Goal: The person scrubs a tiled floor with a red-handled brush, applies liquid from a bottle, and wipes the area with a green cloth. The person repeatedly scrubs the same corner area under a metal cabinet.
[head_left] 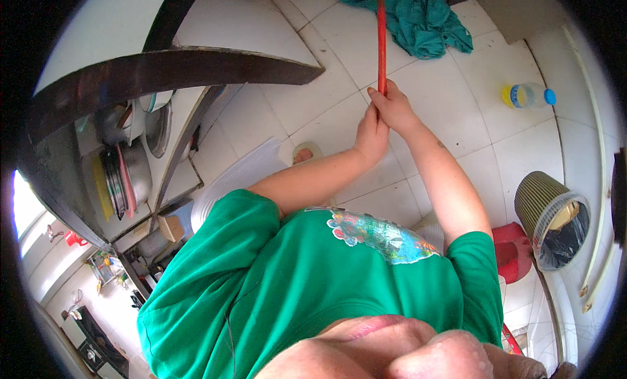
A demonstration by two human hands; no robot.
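A red pole (381,45) runs away from me over the floor. My right hand (395,108) is wrapped around it, the thumb lying along the near end of the visible length. Just behind, my left hand (373,136) is closed at the same pole, touching the right hand. The stretch of pole inside the hands is hidden. At the pole's far end, a crumpled teal cloth (423,28) lies spread on white floor tiles (338,107). The joint between pole and cloth is cut by the top edge of the view.
A clear plastic bottle (531,95) with a blue cap lies on the right. Nearer stands a ribbed waste bin (546,207) with a bag inside, beside a red plastic object (512,251). To the left, a dark-edged shelf unit (161,70) holds pans and trays (122,183).
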